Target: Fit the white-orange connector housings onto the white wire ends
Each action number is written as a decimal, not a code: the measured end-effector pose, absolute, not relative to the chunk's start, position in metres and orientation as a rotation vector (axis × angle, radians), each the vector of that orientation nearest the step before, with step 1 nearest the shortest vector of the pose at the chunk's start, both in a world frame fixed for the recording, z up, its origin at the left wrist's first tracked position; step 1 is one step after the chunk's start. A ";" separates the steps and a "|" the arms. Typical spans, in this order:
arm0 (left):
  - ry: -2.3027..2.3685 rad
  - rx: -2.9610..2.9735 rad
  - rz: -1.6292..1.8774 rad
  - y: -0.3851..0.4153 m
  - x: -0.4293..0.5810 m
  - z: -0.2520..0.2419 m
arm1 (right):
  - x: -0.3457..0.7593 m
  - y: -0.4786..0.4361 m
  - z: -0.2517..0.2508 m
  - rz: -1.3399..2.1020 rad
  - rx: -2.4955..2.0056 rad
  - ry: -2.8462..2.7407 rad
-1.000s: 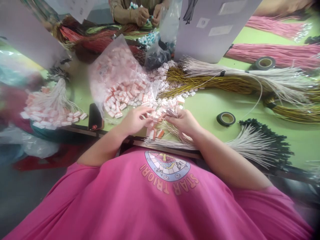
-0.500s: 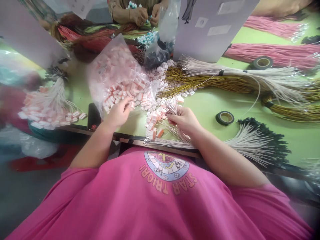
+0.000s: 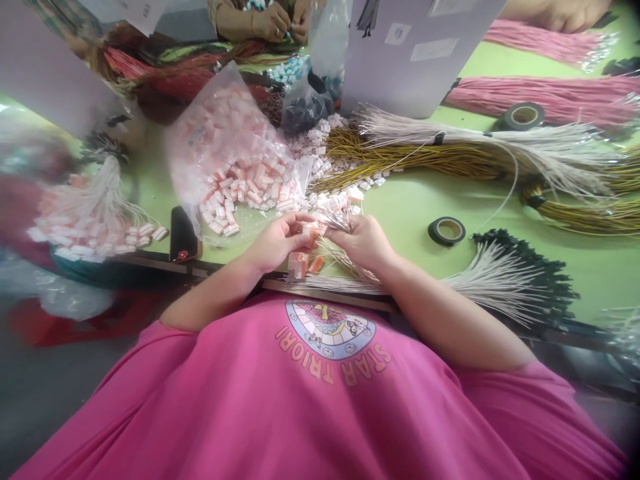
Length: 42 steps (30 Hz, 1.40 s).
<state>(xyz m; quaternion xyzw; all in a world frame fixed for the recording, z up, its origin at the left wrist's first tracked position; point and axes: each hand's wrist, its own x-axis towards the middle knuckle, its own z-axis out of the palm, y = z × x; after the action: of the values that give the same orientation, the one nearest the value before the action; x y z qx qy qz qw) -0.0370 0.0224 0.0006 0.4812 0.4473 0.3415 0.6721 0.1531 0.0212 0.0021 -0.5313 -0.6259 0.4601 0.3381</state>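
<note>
My left hand (image 3: 280, 241) is closed in a pinch on a small orange-and-white connector housing (image 3: 309, 233), right beside the other hand. Thin white wires (image 3: 334, 215) with metal tips are gripped in my right hand (image 3: 364, 241), their lengths trailing down toward the table edge. Loose connector housings (image 3: 298, 264) lie just below the fingers. Beyond my left hand, a clear plastic bag (image 3: 210, 133) spills many more of these housings onto the green table (image 3: 400, 207). Where the fingertips meet, the exact contact between housing and wire is too small to make out.
Rolls of black tape (image 3: 447, 231) and bundles of yellow-brown wires (image 3: 465, 168) lie to the right, near black-ended white wires (image 3: 510, 280). Finished-looking white wires with housings (image 3: 95, 220) rest at left. A dark phone-like object (image 3: 183, 235) sits by the edge. Another person's hands (image 3: 280, 21) work opposite.
My left hand has moved right from the bag's spilled housings to meet my right hand, with a housing in its fingers. My right hand stays about in place, holding the wires.
</note>
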 end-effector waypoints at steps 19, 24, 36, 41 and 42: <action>1.147 1.330 0.787 0.021 -0.036 0.000 | 0.155 0.025 0.008 1.420 -1.380 -1.595; 1.182 1.362 0.770 0.022 -0.036 0.002 | 0.154 0.025 0.007 1.411 -1.370 -1.591; 1.205 1.489 0.741 0.020 -0.035 0.000 | 0.155 0.024 0.006 1.459 -1.327 -1.587; 1.189 1.454 0.739 0.019 -0.029 -0.005 | 0.153 0.024 0.002 1.480 -1.239 -1.557; 1.190 1.450 0.745 0.020 -0.028 -0.006 | 0.154 0.024 0.001 1.479 -1.231 -1.560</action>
<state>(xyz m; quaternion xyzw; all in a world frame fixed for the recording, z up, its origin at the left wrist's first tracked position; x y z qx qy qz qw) -0.0281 0.0196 -0.0062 0.6079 0.4991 0.3124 0.5326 0.1536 0.0243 0.0007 -0.4696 -0.5955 0.5644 0.3261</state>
